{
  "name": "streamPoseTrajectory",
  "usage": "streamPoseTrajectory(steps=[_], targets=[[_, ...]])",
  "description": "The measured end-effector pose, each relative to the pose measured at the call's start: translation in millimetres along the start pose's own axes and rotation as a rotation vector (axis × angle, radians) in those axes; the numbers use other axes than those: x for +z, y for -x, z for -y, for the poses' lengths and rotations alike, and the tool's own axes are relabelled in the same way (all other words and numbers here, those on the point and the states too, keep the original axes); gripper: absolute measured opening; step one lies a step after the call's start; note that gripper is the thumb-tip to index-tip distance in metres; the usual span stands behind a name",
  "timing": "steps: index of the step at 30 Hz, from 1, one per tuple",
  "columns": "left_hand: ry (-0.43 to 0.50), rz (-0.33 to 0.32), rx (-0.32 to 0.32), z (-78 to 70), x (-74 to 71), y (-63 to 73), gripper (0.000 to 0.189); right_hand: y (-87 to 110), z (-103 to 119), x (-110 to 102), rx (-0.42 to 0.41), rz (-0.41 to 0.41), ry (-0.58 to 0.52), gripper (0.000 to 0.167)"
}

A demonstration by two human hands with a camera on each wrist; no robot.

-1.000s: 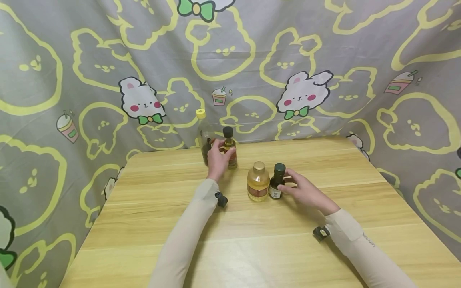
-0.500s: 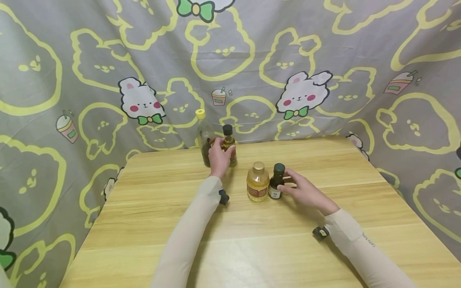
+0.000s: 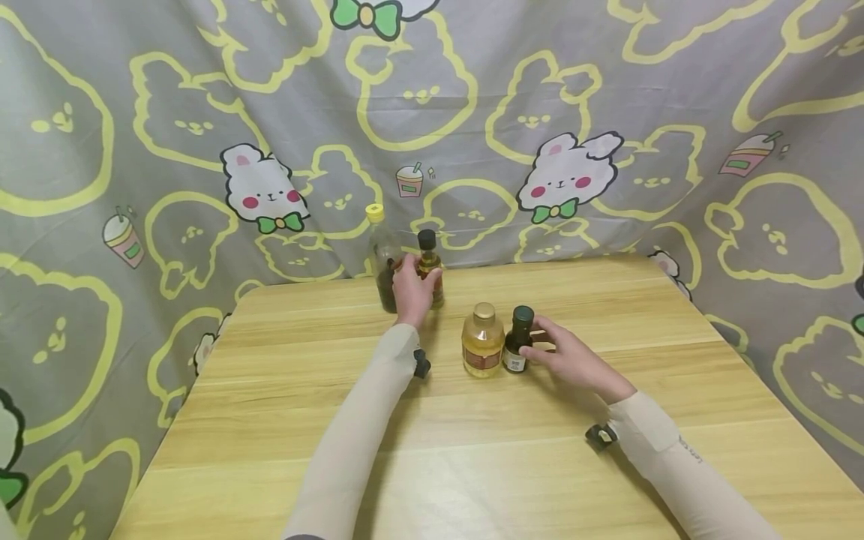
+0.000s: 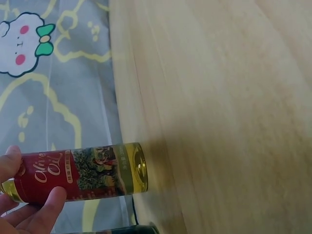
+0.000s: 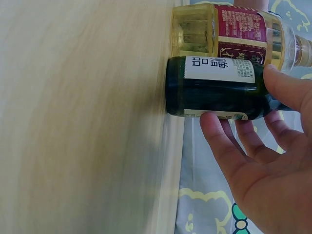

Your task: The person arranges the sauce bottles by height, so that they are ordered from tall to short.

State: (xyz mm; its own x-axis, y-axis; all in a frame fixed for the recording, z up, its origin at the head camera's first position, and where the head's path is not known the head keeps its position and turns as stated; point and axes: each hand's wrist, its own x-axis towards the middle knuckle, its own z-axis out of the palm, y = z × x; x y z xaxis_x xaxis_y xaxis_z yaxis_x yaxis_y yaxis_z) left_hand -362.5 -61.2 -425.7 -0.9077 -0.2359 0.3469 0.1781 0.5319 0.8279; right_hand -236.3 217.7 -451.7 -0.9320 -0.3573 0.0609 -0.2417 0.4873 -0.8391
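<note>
My left hand (image 3: 413,294) grips a small olive oil bottle (image 4: 97,173) with a red label and black cap, at the table's back. Thumb and fingers are round its upper part in the left wrist view; whether its base touches the table I cannot tell. Just left stands a tall clear bottle (image 3: 376,244) with a yellow cap and dark contents, partly hidden by that hand. My right hand (image 3: 574,358) holds a small dark green bottle (image 5: 214,87) with a white label, thumb and fingers on opposite sides. Beside it stands a squat bottle of yellow oil (image 3: 482,345), upright.
The wooden table (image 3: 486,465) runs back to a patterned curtain (image 3: 466,112) hanging behind and at both sides. Black wrist cameras sit on both sleeves.
My left hand and the olive oil bottle have shifted slightly up in the head view, the hand also a little right. My right hand and the other bottles have stayed put.
</note>
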Motion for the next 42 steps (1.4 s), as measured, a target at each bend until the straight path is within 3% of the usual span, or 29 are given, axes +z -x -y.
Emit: streamPoseTrajectory(steps=[13,33,42], targets=[[-0.035,-0.032,-0.001,-2.1,1.7,-2.3,0.033,-1.1,0.5,1.0,-0.003,-0.005,0.005,0.045],[-0.122,0.001,0.046,4.1,3.9,-2.5,0.043,-0.5,0.1,-0.2,0.003,-0.001,0.007,0.048],[-0.114,0.031,0.054,4.3,1.9,-1.2,0.044,-0.2,-0.7,0.0,-0.002,-0.008,0.015,0.048]])
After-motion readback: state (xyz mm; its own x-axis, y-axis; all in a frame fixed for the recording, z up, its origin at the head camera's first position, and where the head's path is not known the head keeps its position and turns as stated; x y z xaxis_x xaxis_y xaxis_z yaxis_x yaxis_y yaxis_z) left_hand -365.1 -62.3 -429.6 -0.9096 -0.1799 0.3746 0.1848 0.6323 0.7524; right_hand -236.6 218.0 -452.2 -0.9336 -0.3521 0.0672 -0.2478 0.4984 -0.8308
